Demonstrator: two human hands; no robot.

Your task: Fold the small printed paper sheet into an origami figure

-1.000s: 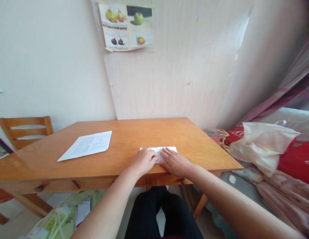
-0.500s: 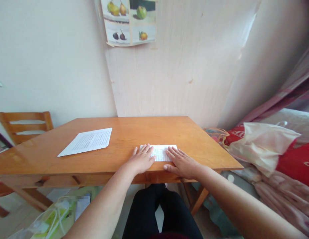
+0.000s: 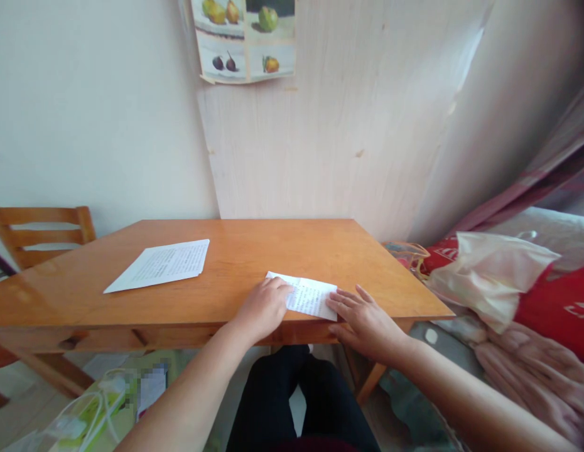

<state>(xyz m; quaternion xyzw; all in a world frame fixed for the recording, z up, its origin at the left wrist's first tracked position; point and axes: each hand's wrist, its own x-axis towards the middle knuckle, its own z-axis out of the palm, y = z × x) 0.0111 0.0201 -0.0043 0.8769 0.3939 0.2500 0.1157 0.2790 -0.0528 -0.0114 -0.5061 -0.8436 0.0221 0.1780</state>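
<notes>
A folded sheet of printed paper (image 3: pixel 311 296) lies at the front edge of the table, turned at a slant. Over its left end my left hand (image 3: pixel 266 307) is closed, fingers bent onto the paper and thumb largely hidden. My right hand (image 3: pixel 367 323) rests at the paper's right end with its fingers stretched out, fingertips touching the edge. Its thumb points toward the table's front edge, below the paper's corner.
A stack of printed sheets (image 3: pixel 160 265) lies on the left of the wooden table (image 3: pixel 245 242). A wooden chair (image 3: pixel 44 235) stands at the far left. Bags, including a white plastic bag (image 3: pixel 490 270), and cloth are piled at the right. Fruit pictures (image 3: pixel 247 44) hang on the wall.
The folded paper has turned, its right end coming toward me. My left hand's fingers have gone from flat to bent, and my right hand has slid outward to the paper's right edge.
</notes>
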